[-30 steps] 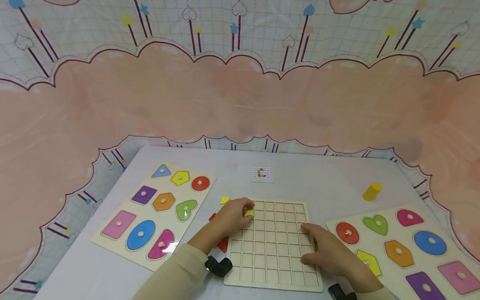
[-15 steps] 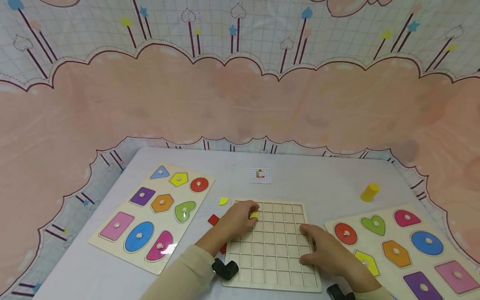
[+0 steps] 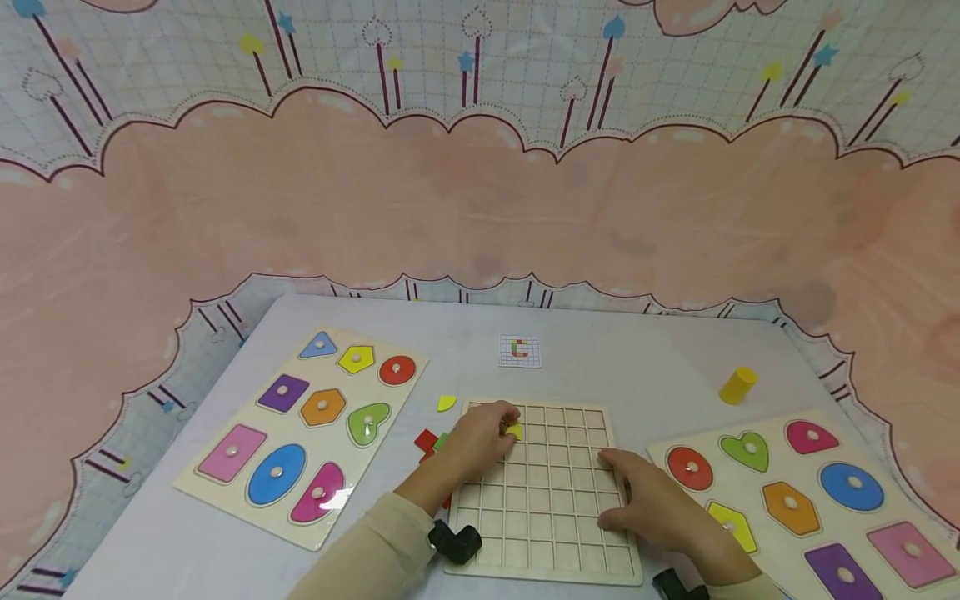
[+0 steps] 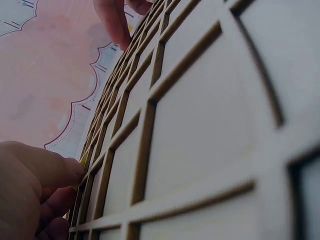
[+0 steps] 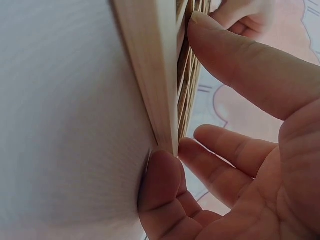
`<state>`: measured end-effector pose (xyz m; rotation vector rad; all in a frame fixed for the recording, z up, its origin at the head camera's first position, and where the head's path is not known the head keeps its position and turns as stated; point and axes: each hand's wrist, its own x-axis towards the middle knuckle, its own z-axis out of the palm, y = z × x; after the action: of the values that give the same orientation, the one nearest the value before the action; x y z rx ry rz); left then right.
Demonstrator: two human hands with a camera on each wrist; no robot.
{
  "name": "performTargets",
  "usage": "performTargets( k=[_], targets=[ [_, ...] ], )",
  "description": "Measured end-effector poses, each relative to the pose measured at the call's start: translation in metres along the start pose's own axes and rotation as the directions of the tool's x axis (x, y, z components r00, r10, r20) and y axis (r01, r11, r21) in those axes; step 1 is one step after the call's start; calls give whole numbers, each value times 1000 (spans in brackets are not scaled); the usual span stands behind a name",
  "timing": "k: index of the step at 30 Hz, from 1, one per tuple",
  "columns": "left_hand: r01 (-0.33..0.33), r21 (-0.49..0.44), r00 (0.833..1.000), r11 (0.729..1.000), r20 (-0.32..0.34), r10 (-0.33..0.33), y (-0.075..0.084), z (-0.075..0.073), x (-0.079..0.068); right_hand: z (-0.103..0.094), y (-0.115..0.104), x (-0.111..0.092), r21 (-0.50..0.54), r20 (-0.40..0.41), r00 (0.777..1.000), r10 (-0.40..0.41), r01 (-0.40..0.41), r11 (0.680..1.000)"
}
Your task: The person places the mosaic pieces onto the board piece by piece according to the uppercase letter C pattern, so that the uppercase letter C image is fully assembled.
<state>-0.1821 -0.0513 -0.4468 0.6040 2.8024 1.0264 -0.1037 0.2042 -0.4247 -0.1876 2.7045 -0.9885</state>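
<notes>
A small yellow piece [image 3: 514, 431] is pinched between the thumb and fingers of my left hand [image 3: 480, 442], over the upper left cells of a wooden grid board [image 3: 551, 554]. In the left wrist view, a sliver of the yellow piece [image 4: 83, 161] shows at the fingertips, right at the grid's ridges. My right hand [image 3: 660, 504] holds the board's right edge. The right wrist view has the thumb [image 5: 240, 62] over the grid side and other fingers at the board's outer edge [image 5: 150, 70].
Left of the grid board lie a yellow rounded piece [image 3: 447, 403], red pieces [image 3: 426, 439] and a green piece [image 3: 441, 441], partly behind my left hand. Knobbed shape puzzles stand left [image 3: 300, 433] and right [image 3: 750, 429]. Behind are a patterned card [image 3: 520, 351] and a yellow cylinder [image 3: 738, 385].
My left hand has shifted slightly right over the grid with the yellow piece, uncovering red and green pieces beside the board. My right hand keeps its hold on the board's edge.
</notes>
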Motion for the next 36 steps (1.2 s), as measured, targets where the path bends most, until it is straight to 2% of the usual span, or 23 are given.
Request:
performTargets(
  k=[10,14,18,25,36],
  targets=[
    [0,-24,1000,1000,3,0,2,3,0,0,1,1,-7,-2,1000,12,-12,1000],
    [-23,-35,1000,999,-11,23,1,0,-3,-1,-1,1,7,13,1000,6,-7,1000],
    [-6,-43,1000,999,-16,5,-1,-5,-8,-1,-1,1,21,25,1000,7,-8,1000],
    [61,-11,998,998,-29,-61,-9,-25,-20,-1,-1,0,1,19,1000,0,0,1000],
    [87,19,995,996,-41,-86,-33,-60,-44,-1,-2,1,19,33,999,0,0,1000]
  ],
)
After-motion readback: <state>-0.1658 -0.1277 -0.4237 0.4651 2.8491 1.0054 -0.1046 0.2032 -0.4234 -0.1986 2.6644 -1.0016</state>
